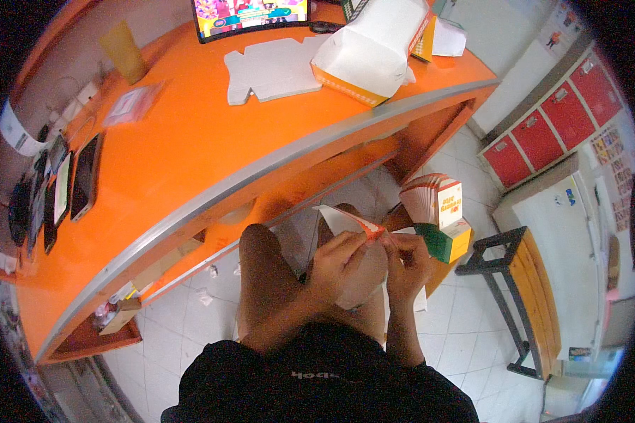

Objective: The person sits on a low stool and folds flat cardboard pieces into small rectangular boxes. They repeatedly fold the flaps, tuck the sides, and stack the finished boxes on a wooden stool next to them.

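Observation:
My left hand (341,259) and my right hand (408,259) meet over my knees, both pinching a flat white carton blank with an orange edge (340,219). The blank sticks up and to the left from between my fingers. Just right of my hands stands a fanned stack of flat carton blanks (436,201) on a green and yellow box (448,240). On the orange counter (190,134) above lie a folded white and orange carton (370,53) and a flat white blank (271,69).
Several phones (63,190) lie at the counter's left end. A screen (250,15) stands at the back. A wooden bench with a black frame (522,282) stands to the right, red lockers (557,116) beyond it. White tiled floor (190,331) lies below.

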A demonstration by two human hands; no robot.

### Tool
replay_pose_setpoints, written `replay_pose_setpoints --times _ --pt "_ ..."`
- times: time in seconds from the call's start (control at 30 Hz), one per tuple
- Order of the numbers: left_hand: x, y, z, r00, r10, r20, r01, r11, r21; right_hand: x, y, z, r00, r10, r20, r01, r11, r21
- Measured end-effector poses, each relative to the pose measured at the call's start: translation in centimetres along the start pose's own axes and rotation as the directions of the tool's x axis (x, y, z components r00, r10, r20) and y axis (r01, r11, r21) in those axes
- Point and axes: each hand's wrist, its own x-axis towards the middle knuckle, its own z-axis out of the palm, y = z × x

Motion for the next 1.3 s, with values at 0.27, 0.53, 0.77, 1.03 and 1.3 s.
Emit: replay_pose_setpoints --times 0.27,0.53,0.77,1.03,1.3 --pt "-0.7 0.4 1.2 0.992 0.084 -0.099 -0.077 0.994 0.071 -0.1 -2.1 0.6 0.989 0.123 0.077 -0.135 0.975 0.179" --pt "-0.9 1.7 2.0 0.990 0.085 -0.109 -0.077 0.994 0.074 -1.1 -1.4 1.1 0.970 0.242 0.038 -0.243 0.935 0.258" --pt "-0.8 1.6 1.6 0.991 -0.058 -0.119 0.053 0.998 -0.041 -0.6 -1.4 0.3 0.980 0.183 0.073 -0.191 0.974 0.121" --pt "-1.2 0.7 2.1 0.999 0.037 -0.038 -0.032 0.992 0.119 -1.0 0.3 0.6 0.959 0.269 0.089 -0.283 0.929 0.238" --pt "-1.3 1.1 2.1 0.992 0.113 -0.054 -0.105 0.985 0.135 -1.4 -0.3 1.2 0.976 0.200 -0.091 -0.178 0.962 0.209"
